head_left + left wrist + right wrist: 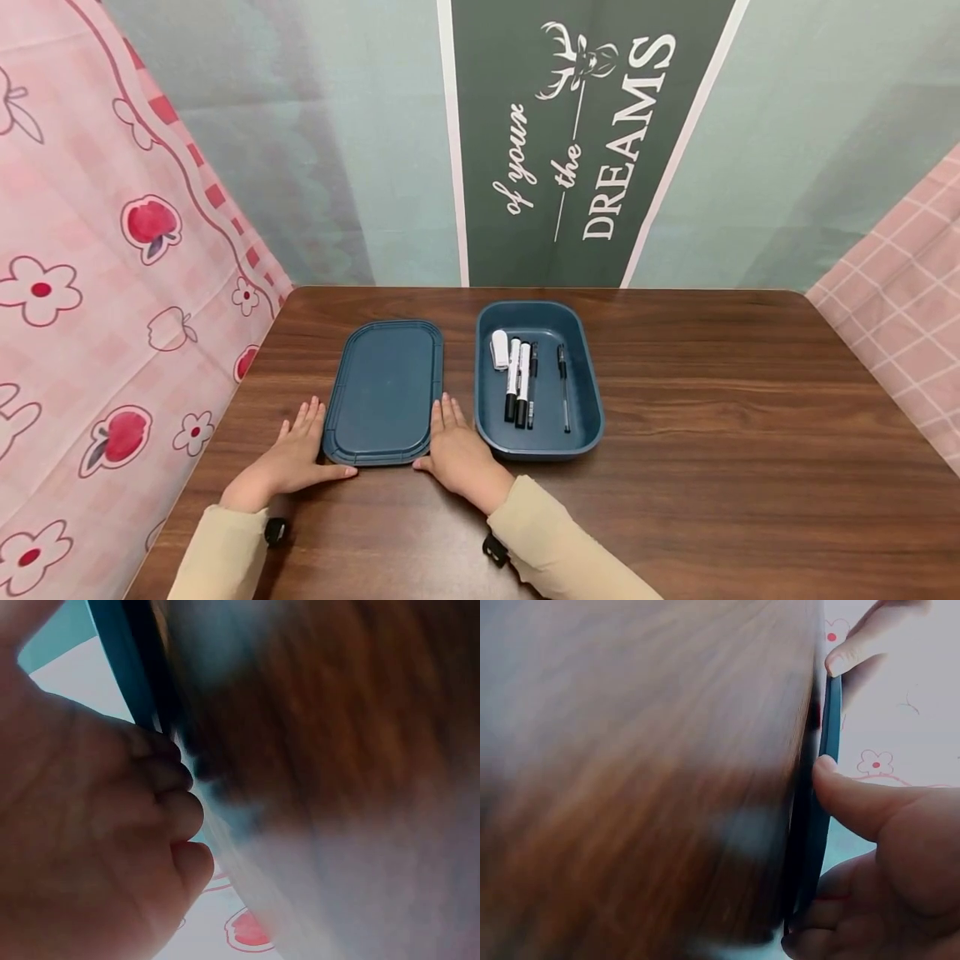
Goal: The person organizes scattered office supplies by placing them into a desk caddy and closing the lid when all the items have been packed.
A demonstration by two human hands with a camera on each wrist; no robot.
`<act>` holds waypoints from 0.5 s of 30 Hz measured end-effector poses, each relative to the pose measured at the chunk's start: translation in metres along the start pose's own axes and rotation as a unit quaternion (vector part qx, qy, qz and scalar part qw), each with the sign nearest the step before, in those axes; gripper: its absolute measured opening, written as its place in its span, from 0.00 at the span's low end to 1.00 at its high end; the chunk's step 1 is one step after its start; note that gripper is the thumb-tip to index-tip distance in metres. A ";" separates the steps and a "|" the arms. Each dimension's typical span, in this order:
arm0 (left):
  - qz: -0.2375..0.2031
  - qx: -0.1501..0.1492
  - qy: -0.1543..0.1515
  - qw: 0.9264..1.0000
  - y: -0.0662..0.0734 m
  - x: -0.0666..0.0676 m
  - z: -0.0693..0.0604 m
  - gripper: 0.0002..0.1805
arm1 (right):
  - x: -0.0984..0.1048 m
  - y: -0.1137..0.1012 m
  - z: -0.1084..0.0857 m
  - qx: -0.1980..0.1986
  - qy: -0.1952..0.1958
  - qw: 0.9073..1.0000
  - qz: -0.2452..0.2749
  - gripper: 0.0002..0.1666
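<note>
A dark blue rectangular lid (386, 392) lies flat on the wooden table. Along its left edge rests my left hand (288, 458), fingers straight and thumb spread at the near left corner. My right hand (461, 454) touches the right edge with straight fingers, its thumb at the near right corner. To the right stands a matching blue box (588, 417) without a cover. Inside it are two black-and-white markers (513, 375), two slim black pens (564, 387) and a small white object (499, 348) whose kind I cannot tell. The right wrist view shows the lid's rim (817, 817) beside my thumb.
Brown wooden table (750, 433) extends to the right of the box. A green curtain with lettering (547, 142) hangs behind the far edge. Pink patterned cloth (97, 292) hangs on the left, and pink checked cloth (907, 292) on the right.
</note>
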State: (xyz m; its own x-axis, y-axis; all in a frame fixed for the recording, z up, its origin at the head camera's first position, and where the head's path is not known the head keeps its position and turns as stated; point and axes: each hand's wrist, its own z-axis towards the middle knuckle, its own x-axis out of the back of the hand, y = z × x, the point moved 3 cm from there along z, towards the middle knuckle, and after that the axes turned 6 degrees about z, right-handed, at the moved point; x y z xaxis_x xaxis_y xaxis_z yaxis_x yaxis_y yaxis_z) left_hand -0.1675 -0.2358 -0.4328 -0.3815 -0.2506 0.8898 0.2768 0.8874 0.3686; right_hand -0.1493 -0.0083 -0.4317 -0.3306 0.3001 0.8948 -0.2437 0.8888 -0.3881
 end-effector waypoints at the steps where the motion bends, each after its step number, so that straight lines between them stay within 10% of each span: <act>1: -0.007 -0.002 0.001 1.000 0.000 0.000 0.000 0.64 | 0.000 0.000 0.000 0.002 0.001 1.000 0.004 0.51; 15: -0.087 -0.018 0.014 0.996 -0.005 0.000 -0.006 0.62 | 0.001 0.003 -0.001 0.014 0.028 0.997 0.070 0.52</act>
State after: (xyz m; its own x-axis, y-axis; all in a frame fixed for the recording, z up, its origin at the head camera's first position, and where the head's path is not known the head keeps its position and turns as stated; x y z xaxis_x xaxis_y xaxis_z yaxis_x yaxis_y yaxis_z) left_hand -0.1634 -0.2430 -0.4330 -0.4025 -0.4097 0.8186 0.2412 0.8152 0.5266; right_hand -0.1496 -0.0049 -0.4315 -0.3119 0.4394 0.8424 -0.2242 0.8276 -0.5147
